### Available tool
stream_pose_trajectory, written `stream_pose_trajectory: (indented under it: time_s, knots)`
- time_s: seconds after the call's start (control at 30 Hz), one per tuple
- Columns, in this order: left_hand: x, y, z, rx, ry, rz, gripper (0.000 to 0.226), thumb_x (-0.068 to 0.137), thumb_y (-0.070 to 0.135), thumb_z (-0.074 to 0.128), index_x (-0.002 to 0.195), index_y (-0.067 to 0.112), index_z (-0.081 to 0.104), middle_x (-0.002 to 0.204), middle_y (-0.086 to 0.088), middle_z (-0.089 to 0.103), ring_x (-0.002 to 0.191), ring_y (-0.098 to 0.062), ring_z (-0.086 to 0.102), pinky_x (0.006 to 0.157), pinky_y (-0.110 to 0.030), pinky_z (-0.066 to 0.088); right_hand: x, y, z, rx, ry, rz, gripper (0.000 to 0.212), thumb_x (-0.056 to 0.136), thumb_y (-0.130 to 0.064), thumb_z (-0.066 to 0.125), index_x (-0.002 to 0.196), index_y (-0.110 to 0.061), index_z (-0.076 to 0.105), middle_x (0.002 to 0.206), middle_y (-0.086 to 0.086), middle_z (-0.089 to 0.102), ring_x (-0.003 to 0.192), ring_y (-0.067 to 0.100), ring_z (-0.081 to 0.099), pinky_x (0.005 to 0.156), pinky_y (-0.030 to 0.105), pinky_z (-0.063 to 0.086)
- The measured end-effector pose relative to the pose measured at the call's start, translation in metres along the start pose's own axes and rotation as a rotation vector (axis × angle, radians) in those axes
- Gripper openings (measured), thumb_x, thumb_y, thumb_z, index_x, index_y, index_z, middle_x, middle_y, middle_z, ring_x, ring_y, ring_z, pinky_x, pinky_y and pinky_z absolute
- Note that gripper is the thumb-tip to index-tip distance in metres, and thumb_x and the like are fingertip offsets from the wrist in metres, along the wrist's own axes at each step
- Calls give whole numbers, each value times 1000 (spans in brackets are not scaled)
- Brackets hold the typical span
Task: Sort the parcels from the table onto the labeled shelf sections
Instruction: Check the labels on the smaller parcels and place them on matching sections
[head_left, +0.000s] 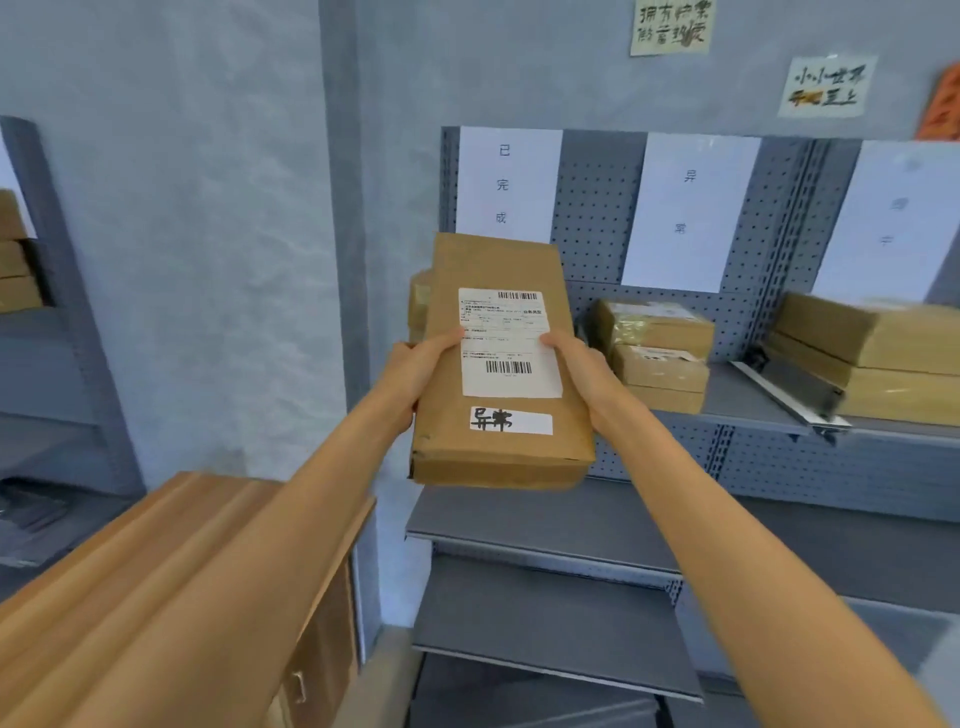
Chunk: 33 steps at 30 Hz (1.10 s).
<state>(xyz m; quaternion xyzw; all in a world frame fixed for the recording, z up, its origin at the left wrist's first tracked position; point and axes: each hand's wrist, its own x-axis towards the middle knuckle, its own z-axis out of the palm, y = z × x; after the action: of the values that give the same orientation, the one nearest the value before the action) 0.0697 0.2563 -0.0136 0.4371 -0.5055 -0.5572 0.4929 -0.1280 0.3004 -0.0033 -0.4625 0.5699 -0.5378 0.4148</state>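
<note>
I see both arms stretched forward, holding one brown cardboard parcel (501, 364) up in front of the grey shelf unit (737, 400). Left hand (415, 376) grips the parcel's left edge, thumb lying across the corner of the white shipping label (506, 343). Right hand (584, 371) clamps the right edge the same way, thumb on the label's right side. Fingers of both hands wrap behind the box, out of my sight. Parcel is held clear of any shelf, tilted face-up toward me; a small white sticker (511, 421) with handwritten characters sits below the label.

Behind it, three white paper signs hang on the pegboard back: left sign (506, 184), middle sign (688, 210), right sign (891, 221). Stack of parcels (657, 353) rests on the shelf under the middle sign; larger stack (878, 353) under the right sign. A wooden table (171, 571) sits at lower left. Blue-grey wall, paper notes up top.
</note>
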Motion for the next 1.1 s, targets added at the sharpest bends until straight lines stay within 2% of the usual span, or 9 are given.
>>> stream_pose_trajectory:
  time_s: [0.07, 0.17, 0.23, 0.33, 0.47, 0.63, 0.83, 0.97, 1.1]
  knots:
    - [8, 0, 28, -8, -67, 2, 71, 69, 51, 77, 127, 17, 57, 106, -3, 73, 91, -24, 72, 77, -40, 60, 0, -2, -28, -8, 42, 2, 30, 91, -40, 56, 111, -19, 64, 102, 3, 73, 95, 24, 69, 90, 42, 54]
    - [22, 1, 68, 4, -130, -38, 92, 56, 57, 80, 133, 15, 52, 109, -4, 72, 91, -25, 72, 75, -42, 60, 5, -3, -68, -4, 94, 8, 28, 90, -42, 57, 109, -22, 66, 98, 2, 74, 90, 23, 70, 85, 40, 56]
    - [29, 2, 94, 20, -170, -44, 78, 68, 52, 77, 131, 12, 53, 108, -5, 72, 91, -24, 72, 70, -36, 59, 11, -4, -94, 1, 126, 11, 26, 89, -41, 60, 107, -23, 66, 96, 2, 74, 87, 23, 70, 82, 40, 58]
    - [41, 4, 130, 58, -224, -51, 52, 84, 44, 68, 125, 14, 60, 106, -5, 73, 90, -23, 71, 68, -33, 57, 27, -7, -130, 11, 143, 21, 39, 87, -39, 65, 119, -18, 64, 103, 5, 74, 92, 27, 71, 83, 42, 58]
    - [67, 9, 169, 80, -264, -62, 49, 85, 45, 66, 126, 17, 60, 107, -5, 73, 94, -25, 70, 74, -36, 57, 57, -10, -168, -9, 157, 42, 41, 85, -41, 67, 121, -21, 62, 108, 4, 72, 98, 27, 69, 93, 46, 54]
    - [103, 18, 213, 89, -263, -57, 37, 92, 37, 59, 122, 16, 62, 106, -6, 72, 87, -22, 69, 65, -32, 54, 105, -18, -211, -68, 161, 69, 49, 81, -46, 70, 119, -17, 60, 107, 6, 72, 97, 28, 69, 91, 47, 54]
    - [153, 24, 252, 128, -233, -77, 40, 92, 38, 60, 124, 15, 59, 111, -7, 70, 99, -23, 67, 83, -36, 54, 157, -27, -253, -113, 165, 77, 45, 86, -41, 68, 117, -10, 60, 106, 9, 70, 94, 26, 67, 84, 40, 56]
    - [180, 21, 267, 136, -221, -85, 43, 90, 39, 61, 127, 16, 58, 114, -8, 69, 100, -24, 67, 79, -34, 55, 185, -28, -269, -95, 145, 92, 40, 87, -38, 68, 115, -11, 60, 97, 6, 69, 80, 20, 66, 65, 32, 55]
    - [206, 18, 276, 128, -218, -101, 46, 89, 40, 62, 128, 17, 57, 114, -8, 70, 102, -25, 68, 82, -35, 55, 212, -28, -275, -82, 136, 100, 43, 87, -37, 68, 121, -11, 60, 107, 7, 70, 85, 21, 68, 68, 33, 56]
